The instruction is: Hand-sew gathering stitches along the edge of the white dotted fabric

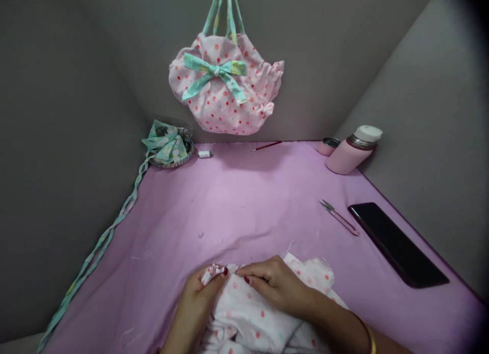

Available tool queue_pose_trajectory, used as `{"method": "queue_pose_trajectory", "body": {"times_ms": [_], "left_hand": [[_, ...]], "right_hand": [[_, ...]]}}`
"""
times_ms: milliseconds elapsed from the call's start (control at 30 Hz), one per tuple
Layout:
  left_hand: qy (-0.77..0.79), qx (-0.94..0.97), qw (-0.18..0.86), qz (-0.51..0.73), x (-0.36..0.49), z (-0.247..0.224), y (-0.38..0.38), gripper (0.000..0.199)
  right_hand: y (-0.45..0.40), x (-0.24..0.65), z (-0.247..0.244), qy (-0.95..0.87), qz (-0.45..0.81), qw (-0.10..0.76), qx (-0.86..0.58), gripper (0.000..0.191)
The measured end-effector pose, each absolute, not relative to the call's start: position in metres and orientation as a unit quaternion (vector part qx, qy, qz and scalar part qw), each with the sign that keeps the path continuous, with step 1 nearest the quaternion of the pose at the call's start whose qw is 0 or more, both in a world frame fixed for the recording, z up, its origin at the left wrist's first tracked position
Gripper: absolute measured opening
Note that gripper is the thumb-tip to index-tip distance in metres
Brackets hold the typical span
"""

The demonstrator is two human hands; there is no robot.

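Recorder: Location of the soft white-pink cotton cloth with red dots (248, 308)?

Observer: It lay bunched at the near edge of the lilac fabric table cover (263, 186), beneath and between both hands.

Recorder: Left fingers?

Observer: Left hand (200, 293) was closed, thumb pressed down on a gathered roll of the cloth's edge; red nail polish was visible.

Recorder: Right?

Observer: Right hand (280, 285) had forefinger and thumb drawn nearly together at the top edge, just beside the left thumb. Could not tell what, if anything, was pinched between the tips. A gold metal bangle (370, 336) circled that wrist.

Recorder: Surroundings, right side?

Observer: Slim pink-handled metal thread snips (340, 219) lay beside a flat black rectangular phone (397, 244). Farther back, a pink cylindrical bottle with a white top (347, 158) stood near a small round pink cup (327, 146).

Recorder: Back and left?

Observer: A small white thread spool (205, 154) lay near a round woven basket (173, 164) bearing green floral fabric (168, 142). Above the table hung a pink red-dotted cloth garment (229, 119) with a green fabric bow (216, 71).
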State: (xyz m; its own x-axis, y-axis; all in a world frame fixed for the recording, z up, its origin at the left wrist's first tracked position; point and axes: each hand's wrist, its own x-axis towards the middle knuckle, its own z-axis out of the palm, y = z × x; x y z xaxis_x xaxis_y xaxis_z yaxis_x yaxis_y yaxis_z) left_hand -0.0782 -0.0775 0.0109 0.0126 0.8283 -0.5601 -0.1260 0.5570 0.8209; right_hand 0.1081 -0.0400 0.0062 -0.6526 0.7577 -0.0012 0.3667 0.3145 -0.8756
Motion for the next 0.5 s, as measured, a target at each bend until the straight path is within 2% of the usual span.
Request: {"method": "queue_pose_trajectory", "body": {"times_ms": [200, 500], "left_hand": [[0.627, 0.360, 0.579, 0.377, -0.0775, 0.0065, -0.0787, 0.017], [0.625, 0.568, 0.409, 0.345, -0.0798, 0.0089, -0.0870, 0.014]], "right_hand": [[-0.0397, 0.1063, 0.0115, -0.790, 0.453, 0.196, -0.364, 0.036], [-0.0399, 0.1036, 0.0084, -0.796, 0.437, 0.200, -0.367, 0.036]]}}
